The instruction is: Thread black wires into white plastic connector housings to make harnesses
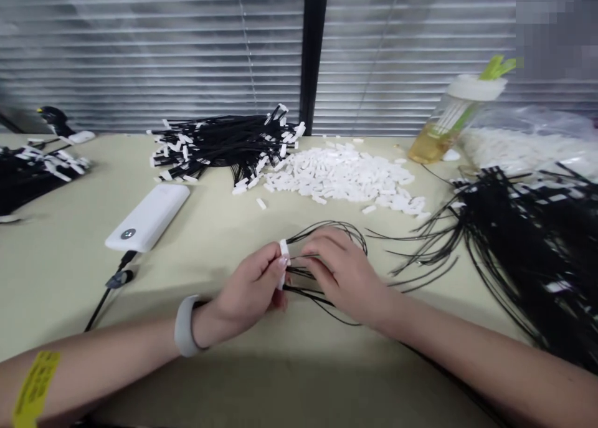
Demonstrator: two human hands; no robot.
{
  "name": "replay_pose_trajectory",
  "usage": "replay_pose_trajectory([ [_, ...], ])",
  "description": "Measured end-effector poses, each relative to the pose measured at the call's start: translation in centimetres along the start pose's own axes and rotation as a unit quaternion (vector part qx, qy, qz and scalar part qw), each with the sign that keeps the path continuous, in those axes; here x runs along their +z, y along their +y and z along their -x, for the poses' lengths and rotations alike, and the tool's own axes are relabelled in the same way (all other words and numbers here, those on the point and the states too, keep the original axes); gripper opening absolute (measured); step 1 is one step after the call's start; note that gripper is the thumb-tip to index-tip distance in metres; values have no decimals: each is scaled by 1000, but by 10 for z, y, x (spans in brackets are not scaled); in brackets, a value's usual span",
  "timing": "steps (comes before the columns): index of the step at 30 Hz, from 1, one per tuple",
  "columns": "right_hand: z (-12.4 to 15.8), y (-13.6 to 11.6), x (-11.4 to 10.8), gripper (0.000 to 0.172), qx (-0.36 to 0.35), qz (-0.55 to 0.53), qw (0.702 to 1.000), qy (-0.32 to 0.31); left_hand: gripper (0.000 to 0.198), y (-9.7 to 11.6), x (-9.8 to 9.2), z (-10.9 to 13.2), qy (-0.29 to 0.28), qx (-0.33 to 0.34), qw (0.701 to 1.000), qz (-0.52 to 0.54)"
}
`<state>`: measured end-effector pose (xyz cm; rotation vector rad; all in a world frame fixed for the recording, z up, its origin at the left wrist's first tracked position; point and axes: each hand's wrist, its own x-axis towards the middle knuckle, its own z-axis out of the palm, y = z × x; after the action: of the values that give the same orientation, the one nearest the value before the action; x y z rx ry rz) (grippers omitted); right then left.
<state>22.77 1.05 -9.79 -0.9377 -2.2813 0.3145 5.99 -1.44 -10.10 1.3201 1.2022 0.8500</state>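
Transparent bottle with white lid (451, 119), containing amber liquid (425, 144); clear plastic bag (532, 119) of white pieces (523, 151). Above the counter (70, 241), the left hand (250, 285) pinches small white oblong connectors (284, 248); the right hand (343, 272) pinches a thin black wire (306, 256).

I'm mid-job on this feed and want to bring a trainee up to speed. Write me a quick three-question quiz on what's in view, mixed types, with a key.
1. Multiple choice: What is the left hand holding?
A) a spoon
B) white plastic pieces
C) a pair of scissors

2. True or false: In the picture, the heap of loose white parts lies to the left of the bottle.

3. Fill in the blank: The right hand pinches a thin, dark ____ between thumb and finger.

Key:
1. B
2. True
3. wire
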Motion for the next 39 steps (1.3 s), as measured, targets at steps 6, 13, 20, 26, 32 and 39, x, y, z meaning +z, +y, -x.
replay_pose_trajectory([
  [6, 8, -9, -16, 15, -65, 139, 988, 6, 22, 0, -6, -5, 84, 23, 996, 31],
  [13, 24, -16, -11, 18, 3, 101, 986, -129, 23, -2, -5, 2, 27, 18, 999, 15],
  [20, 28, -17, -12, 14, 16, 128, 977, -170, 22, -1, -4, 8, -6, 8, 1000, -9],
  [26, 26, -18, -9, 19, -2, 126, 975, -184, 23, -5, -5, 5, -24, -1, 1000, -17],
  [32, 24, -22, -5, 16, -15, 141, 969, -205, 22, -7, -8, 7, -31, 0, 999, -25],
  [39, 24, -23, -1, 12, -57, 185, 965, -177, 22, -5, -7, 9, -42, 11, 997, -57],
])
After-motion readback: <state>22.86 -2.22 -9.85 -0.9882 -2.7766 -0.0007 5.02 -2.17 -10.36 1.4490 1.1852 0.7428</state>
